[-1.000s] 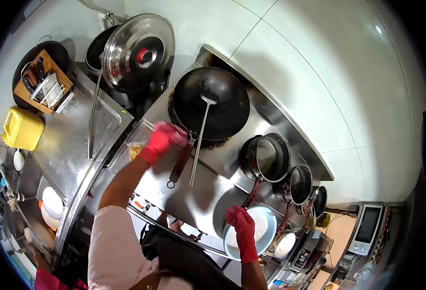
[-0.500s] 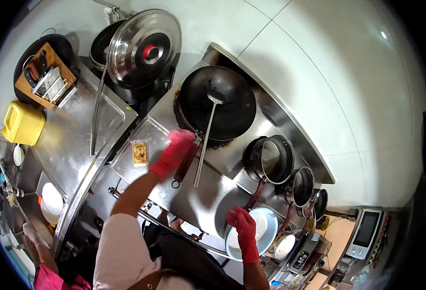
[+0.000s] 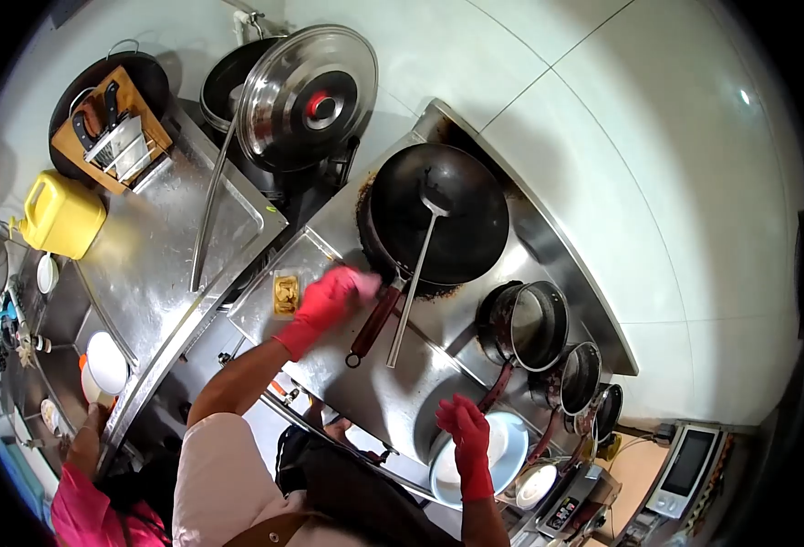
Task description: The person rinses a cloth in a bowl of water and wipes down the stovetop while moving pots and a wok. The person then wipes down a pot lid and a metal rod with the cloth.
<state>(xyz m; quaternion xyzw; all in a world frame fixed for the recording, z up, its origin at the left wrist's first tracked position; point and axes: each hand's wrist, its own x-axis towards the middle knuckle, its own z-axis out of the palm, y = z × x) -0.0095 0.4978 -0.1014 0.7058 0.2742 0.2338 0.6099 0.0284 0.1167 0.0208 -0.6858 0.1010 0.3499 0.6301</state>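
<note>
My left hand (image 3: 329,305), in a red glove, is over the steel stove top (image 3: 365,401), just left of the wok's handle (image 3: 376,324). Its fingers are smeared by motion, and a paler pink patch shows at their tips; whether anything is held I cannot make out. The black wok (image 3: 475,237) carries a long-handled spatula (image 3: 417,283) lying across it. Left of that hand is a small container of brown food (image 3: 286,294) on a clear tray (image 3: 254,314). My right hand (image 3: 468,442), also red-gloved, hovers above a pale blue basin (image 3: 511,438) with fingers loosely bent and nothing visible in them.
Several saucepans (image 3: 539,324) stand right of the wok. A large lid (image 3: 279,118) leans behind it. At left are a yellow jug (image 3: 64,214) and a knife block (image 3: 114,132). Another person's hand (image 3: 92,419) is by the sink near a white bowl (image 3: 107,363).
The whole view has shifted, so the scene sits farther right and lower. My left hand has moved left off the wok handle's upper end. The other person's hand has moved up to the bowl.
</note>
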